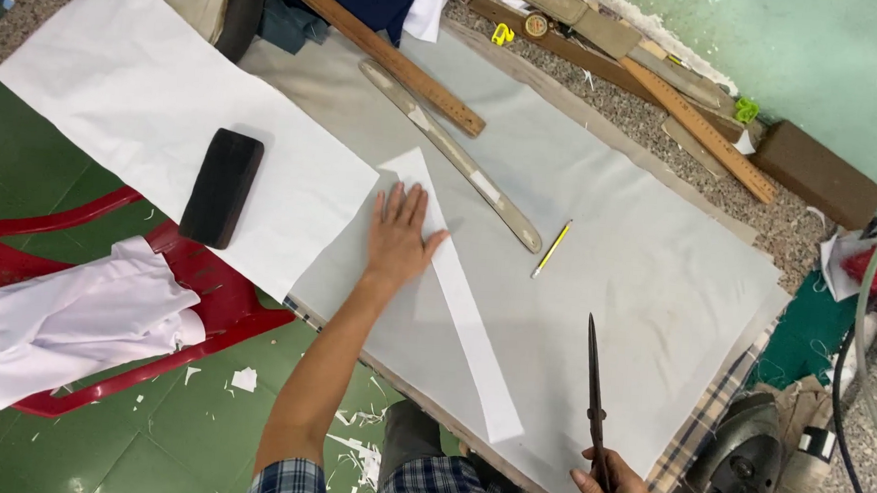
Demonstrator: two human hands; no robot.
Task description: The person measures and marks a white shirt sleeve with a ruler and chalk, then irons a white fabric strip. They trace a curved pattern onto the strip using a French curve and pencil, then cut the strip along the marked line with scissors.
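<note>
My left hand [399, 236] lies flat, fingers spread, on a long white paper pattern strip [460, 308] that rests on grey cloth [618, 256] spread over the table. My right hand [618, 491], at the bottom edge of the view, grips the handles of long dark scissors [593, 390], whose closed blades point up over the cloth. A yellow pencil [551, 248] lies on the cloth to the right of my left hand.
A curved grey ruler [453, 154] and a long wooden ruler [384, 52] lie beyond my left hand. A black block [222, 187] sits on a white sheet [136, 101]. A red plastic chair [215, 315] holds white fabric [54, 321]. More wooden rulers [700, 130] line the far wall.
</note>
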